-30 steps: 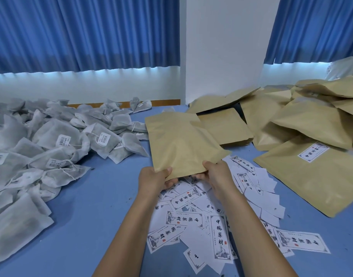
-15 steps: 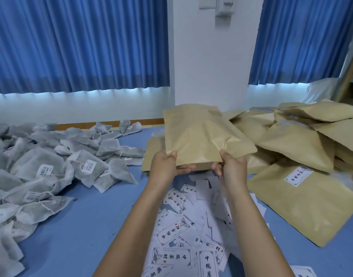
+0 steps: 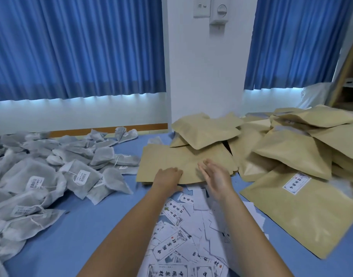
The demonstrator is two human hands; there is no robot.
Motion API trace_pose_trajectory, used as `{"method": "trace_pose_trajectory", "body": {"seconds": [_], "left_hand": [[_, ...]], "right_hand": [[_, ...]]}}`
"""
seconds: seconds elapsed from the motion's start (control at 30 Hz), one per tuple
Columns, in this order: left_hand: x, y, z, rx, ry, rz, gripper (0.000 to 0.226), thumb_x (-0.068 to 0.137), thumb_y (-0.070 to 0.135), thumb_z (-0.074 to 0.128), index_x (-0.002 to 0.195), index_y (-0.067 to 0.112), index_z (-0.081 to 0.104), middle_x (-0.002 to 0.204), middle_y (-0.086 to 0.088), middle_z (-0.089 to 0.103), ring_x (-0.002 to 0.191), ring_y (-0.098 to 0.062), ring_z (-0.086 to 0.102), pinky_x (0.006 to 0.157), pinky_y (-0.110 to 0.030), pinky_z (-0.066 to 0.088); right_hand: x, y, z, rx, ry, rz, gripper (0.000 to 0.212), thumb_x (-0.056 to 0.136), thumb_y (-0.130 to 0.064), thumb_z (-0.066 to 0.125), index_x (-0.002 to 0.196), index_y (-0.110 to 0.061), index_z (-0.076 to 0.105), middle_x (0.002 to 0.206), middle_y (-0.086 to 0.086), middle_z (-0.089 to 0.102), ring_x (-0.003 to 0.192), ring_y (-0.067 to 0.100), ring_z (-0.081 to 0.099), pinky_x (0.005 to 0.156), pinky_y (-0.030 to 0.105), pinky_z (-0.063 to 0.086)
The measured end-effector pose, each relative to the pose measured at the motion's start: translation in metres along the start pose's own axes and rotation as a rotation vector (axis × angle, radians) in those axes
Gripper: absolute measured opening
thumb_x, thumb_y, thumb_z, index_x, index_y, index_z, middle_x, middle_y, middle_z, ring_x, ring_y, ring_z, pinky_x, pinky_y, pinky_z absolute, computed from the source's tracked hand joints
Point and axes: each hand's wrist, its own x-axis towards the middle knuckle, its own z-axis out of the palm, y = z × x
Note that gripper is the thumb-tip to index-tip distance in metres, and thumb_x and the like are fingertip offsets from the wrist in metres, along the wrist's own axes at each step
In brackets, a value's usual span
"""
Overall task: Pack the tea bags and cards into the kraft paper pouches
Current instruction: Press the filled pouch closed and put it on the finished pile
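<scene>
A stack of flat, empty kraft pouches (image 3: 167, 158) lies on the blue table past the cards. My left hand (image 3: 168, 177) pinches the near edge of the top one, fingers on top and thumb at the edge. My right hand (image 3: 216, 177) hovers just above the same stack, open, palm turned left, holding nothing. A filled kraft pouch (image 3: 204, 132) rests on the heap just behind the stack. White printed cards (image 3: 177, 232) are scattered under my forearms. Grey tea bags (image 3: 51, 176) with white tags are heaped on the left.
A tall pile of filled kraft pouches (image 3: 291, 156) covers the right side; one labelled pouch (image 3: 303, 208) lies at its front. A white pillar (image 3: 205, 76) and blue curtains stand behind the table. Bare blue table (image 3: 75, 232) shows between the tea bags and the cards.
Both hands lifted the filled pouch and let it go onto the heap at the back. My left hand then dropped to the flat pouch stack and my right hand opened.
</scene>
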Motion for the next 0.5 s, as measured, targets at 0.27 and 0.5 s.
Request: {"method": "trace_pose_trajectory", "body": {"seconds": [0.27, 0.5], "left_hand": [[-0.059, -0.014, -0.006, -0.197, 0.613, 0.137, 0.051, 0.08, -0.005, 0.052, 0.123, 0.02, 0.062, 0.13, 0.002, 0.06, 0.122, -0.019, 0.054, 0.103, -0.037, 0.03], [-0.128, -0.05, 0.016, -0.762, 0.819, 0.313, 0.054, 0.063, -0.023, 0.042, 0.088, 0.012, 0.075, 0.114, 0.006, 0.068, 0.12, -0.013, 0.054, 0.103, -0.028, 0.037]], "right_hand": [[-0.033, -0.009, -0.025, -0.214, 0.419, -0.045, 0.047, 0.095, -0.038, 0.041, 0.064, -0.005, 0.055, 0.05, 0.003, 0.048, 0.037, 0.014, 0.042, 0.04, 0.021, 0.032], [-0.064, -0.016, -0.019, -0.481, 0.075, 0.234, 0.039, 0.088, -0.033, 0.064, 0.116, -0.005, 0.06, 0.095, 0.007, 0.064, 0.081, 0.021, 0.06, 0.065, 0.031, 0.047]]}}
